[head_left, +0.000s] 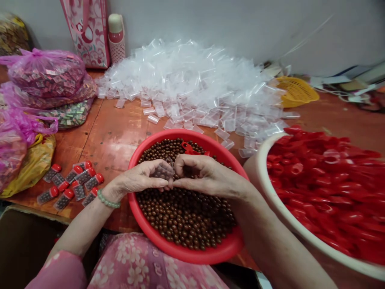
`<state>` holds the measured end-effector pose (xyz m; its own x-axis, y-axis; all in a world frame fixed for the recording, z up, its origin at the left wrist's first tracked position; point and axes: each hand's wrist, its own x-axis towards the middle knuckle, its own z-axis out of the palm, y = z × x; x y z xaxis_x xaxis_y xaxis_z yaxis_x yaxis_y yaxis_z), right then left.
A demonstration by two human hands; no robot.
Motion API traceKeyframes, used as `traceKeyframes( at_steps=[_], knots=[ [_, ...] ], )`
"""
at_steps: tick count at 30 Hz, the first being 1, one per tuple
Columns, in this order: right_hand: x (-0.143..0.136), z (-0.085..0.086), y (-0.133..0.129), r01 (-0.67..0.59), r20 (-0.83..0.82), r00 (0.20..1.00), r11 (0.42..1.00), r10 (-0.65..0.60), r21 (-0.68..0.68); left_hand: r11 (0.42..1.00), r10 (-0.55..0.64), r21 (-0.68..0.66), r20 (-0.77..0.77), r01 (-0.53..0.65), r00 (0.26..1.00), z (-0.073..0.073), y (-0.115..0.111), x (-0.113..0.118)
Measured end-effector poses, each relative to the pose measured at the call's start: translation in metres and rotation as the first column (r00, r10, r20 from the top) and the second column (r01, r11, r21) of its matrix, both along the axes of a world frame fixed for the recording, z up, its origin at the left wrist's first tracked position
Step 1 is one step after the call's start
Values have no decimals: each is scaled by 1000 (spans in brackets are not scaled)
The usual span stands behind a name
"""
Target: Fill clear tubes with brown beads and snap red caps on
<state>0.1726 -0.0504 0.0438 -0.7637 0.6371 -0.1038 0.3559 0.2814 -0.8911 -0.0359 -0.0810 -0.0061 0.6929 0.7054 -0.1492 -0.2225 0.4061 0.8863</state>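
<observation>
Over a red basin [140, 212] of small brown balls [183, 220], my left hand [144, 175] grips a clear plastic case [163, 171] with dark balls showing inside. My right hand [204, 174] meets it at the open end of the case, thumb and fingers pinched together; what they hold, if anything, is too small to make out. Red plastic pieces [189, 148] lie on the balls just behind my hands. On the table left of the basin, several filled cases with red caps [78, 176] form a loose group near my left wrist.
Clear empty cases [195, 80] are heaped along the wall. A white tub [264, 168] of red caps [331, 188] stands at the right. Filled pink bags [48, 80] crowd the left; a yellow basket [296, 91] sits at back right, a bottle [116, 40] at back left.
</observation>
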Motion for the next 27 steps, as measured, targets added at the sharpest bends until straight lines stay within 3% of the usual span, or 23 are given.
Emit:
traceKeyframes(
  at_steps=[3,5,8,10,15,21,24,27],
  knots=[
    [15,1,-1,36,21,999,999,-35,-5,999,47,6,-24,-47,999,6,-1,-1],
    [29,-2,2,155,26,987,985,-157,77,996,74,53,-74,-70,995,10,-4,-1],
    [52,-9,9,361,73,915,887,-396,287,990,79,130,-118,-63,990,17,-10,-2],
    [63,-14,11,379,152,874,844,-461,380,986,80,155,-127,-60,989,19,-15,-2],
    [68,-22,3,164,474,803,899,-360,406,983,95,168,-157,-68,983,24,-21,1],
    [56,-37,-6,-38,627,700,858,-342,511,985,129,140,-194,-103,972,23,-19,6],
    [58,-38,-7,27,580,729,862,-364,507,985,160,101,-213,-142,964,19,-19,12],
    [60,-34,-9,284,326,839,861,-436,422,967,256,68,-251,-246,934,16,-20,17]
  ],
)
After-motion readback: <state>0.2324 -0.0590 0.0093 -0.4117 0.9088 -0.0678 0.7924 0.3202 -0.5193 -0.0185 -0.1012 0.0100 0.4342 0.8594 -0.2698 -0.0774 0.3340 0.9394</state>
